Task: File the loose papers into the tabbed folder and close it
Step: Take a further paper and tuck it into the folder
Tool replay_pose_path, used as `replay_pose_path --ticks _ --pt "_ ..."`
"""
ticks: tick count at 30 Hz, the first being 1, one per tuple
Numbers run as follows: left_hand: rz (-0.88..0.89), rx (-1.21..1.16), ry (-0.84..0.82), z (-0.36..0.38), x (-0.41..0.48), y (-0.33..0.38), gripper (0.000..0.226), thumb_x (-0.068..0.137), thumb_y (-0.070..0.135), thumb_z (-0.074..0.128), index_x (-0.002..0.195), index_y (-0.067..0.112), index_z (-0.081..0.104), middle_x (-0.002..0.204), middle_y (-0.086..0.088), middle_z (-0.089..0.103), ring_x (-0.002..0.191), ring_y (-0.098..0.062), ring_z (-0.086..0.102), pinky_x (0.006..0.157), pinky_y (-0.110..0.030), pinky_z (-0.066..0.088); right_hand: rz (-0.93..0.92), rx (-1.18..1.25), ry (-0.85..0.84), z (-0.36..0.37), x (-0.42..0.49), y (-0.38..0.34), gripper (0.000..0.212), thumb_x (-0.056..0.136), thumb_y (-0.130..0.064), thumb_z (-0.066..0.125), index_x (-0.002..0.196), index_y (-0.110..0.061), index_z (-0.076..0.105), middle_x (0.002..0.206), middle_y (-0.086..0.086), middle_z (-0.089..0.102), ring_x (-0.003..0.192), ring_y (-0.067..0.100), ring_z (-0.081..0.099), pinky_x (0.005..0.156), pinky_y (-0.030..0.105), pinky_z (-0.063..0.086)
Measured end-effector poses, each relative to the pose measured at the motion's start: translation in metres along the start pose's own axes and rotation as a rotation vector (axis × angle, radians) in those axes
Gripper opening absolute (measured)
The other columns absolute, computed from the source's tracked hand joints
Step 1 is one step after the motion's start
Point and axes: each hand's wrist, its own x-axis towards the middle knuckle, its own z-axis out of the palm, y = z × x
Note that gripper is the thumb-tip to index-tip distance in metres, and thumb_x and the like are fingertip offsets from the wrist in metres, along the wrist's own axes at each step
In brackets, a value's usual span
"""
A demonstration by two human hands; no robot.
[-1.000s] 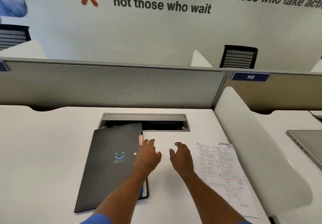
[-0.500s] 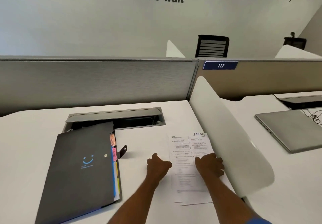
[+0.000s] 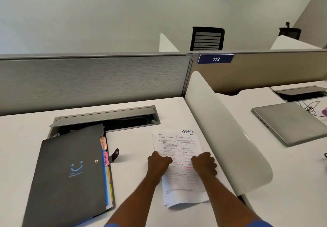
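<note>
Found on the white desk (image 3: 26,138), left of centre: dark tabbed folder (image 3: 70,173), cover down, snap strap (image 3: 114,155) unfastened and standing clear of the right edge. Contains coloured dividers, with labelled tabs (image 3: 104,149) protruding along that edge; handwriting on the upper two only partly legible. Everything deeper inside hidden by the cover. Lower left corner cut off by the frame.

Outside the folder, well apart to its right: papers (image 3: 178,143), a printed stack headed "SPORTS" by hand, lying on the desk just beside the white curved divider (image 3: 221,129). Sheet count not determinable; print too small to read. Left hand (image 3: 159,163) at the stack's left edge, right hand (image 3: 204,164) at its right side, fingers of both curled together onto the papers, fingertips hidden under the knuckles.

Behind the folder and partly overlapped by its top: open cable tray (image 3: 106,119), interior dark, contents unclear. On the neighbouring desk: closed laptop (image 3: 290,124).
</note>
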Motion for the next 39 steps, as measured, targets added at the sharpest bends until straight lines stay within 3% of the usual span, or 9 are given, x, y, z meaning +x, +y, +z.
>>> replay_pose_path --ticks 5,8,11,17,23,27,30,33,39 --pt "-0.031 -0.141 0.025 -0.016 -0.004 0.002 0.057 0.06 0.021 0.066 0.114 0.007 0.053 0.113 -0.008 0.064 0.093 -0.025 0.066 0.074 -0.036 0.058 -0.147 0.184 -0.079 0.002 0.001 -0.001 0.032 0.083 -0.01 0.052 0.114 -0.003 0.058 0.116 0.016 0.063 0.107 0.035 0.06 0.088 0.034 0.048" --pt "-0.016 -0.161 0.075 -0.03 -0.009 0.004 0.05 0.065 0.018 0.064 0.111 0.006 0.052 0.116 -0.01 0.063 0.095 -0.025 0.064 0.076 -0.034 0.054 -0.247 0.289 -0.138 0.004 -0.002 -0.007 0.014 0.078 -0.005 0.049 0.084 -0.007 0.061 0.091 0.01 0.067 0.086 0.03 0.061 0.077 0.035 0.051" --pt "0.003 -0.134 0.163 -0.046 -0.009 0.003 0.053 0.08 0.006 0.06 0.132 0.009 0.05 0.13 -0.007 0.057 0.112 -0.026 0.058 0.085 -0.031 0.048 -0.322 0.352 -0.229 0.002 -0.008 -0.015 0.014 0.074 -0.003 0.05 0.08 -0.003 0.063 0.079 0.006 0.068 0.073 0.027 0.064 0.06 0.029 0.047" --pt "0.109 -0.102 0.289 -0.083 -0.017 0.007 0.022 0.084 -0.002 0.045 0.086 0.006 0.066 0.092 -0.007 0.072 0.075 -0.019 0.066 0.056 -0.024 0.05 -0.405 0.54 -0.342 -0.002 -0.023 -0.029 0.014 0.075 -0.007 0.056 0.084 -0.008 0.067 0.089 0.012 0.074 0.085 0.035 0.071 0.077 0.045 0.058" --pt "0.163 -0.213 0.382 -0.11 -0.023 0.007 0.022 0.082 -0.002 0.043 0.075 0.007 0.061 0.08 -0.006 0.07 0.069 -0.025 0.065 0.054 -0.027 0.049 -0.417 0.611 -0.673 0.007 -0.042 -0.034 0.022 0.089 -0.003 0.059 0.109 -0.003 0.068 0.105 0.013 0.075 0.097 0.034 0.072 0.093 0.053 0.054" --pt "0.188 -0.207 0.409 -0.125 -0.023 0.002 0.021 0.078 -0.002 0.043 0.076 0.003 0.064 0.073 -0.008 0.067 0.064 -0.026 0.059 0.056 -0.031 0.047 -0.435 0.567 -0.68 0.009 -0.055 -0.041 0.023 0.089 0.002 0.054 0.101 -0.008 0.071 0.103 0.011 0.076 0.093 0.03 0.073 0.089 0.047 0.057" --pt "0.22 -0.103 0.427 -0.133 -0.028 0.0 0.025 0.072 0.007 0.039 0.074 0.009 0.064 0.071 -0.003 0.062 0.066 -0.023 0.055 0.061 -0.035 0.047 -0.458 0.581 -0.653 0.011 -0.056 -0.046 0.025 0.087 0.002 0.053 0.099 -0.009 0.072 0.1 0.011 0.076 0.092 0.032 0.073 0.089 0.051 0.056" --pt "0.219 0.06 0.43 -0.145 -0.032 -0.01 0.037 0.081 0.0 0.041 0.103 0.009 0.071 0.098 0.0 0.068 0.091 -0.026 0.064 0.081 -0.035 0.052 -0.458 0.6 -0.634 0.013 -0.055 -0.049 0.025 0.086 0.003 0.054 0.101 -0.008 0.071 0.101 0.011 0.076 0.092 0.033 0.073 0.089 0.051 0.056" --pt "0.125 0.752 0.426 -0.169 -0.033 -0.044 0.054 0.077 0.022 0.056 0.129 0.017 0.047 0.129 -0.011 0.046 0.123 -0.031 0.038 0.102 -0.044 0.038 -0.489 0.582 -0.598 0.022 -0.05 -0.048 0.024 0.086 0.0 0.056 0.104 -0.008 0.071 0.102 0.01 0.076 0.095 0.034 0.072 0.091 0.051 0.055"
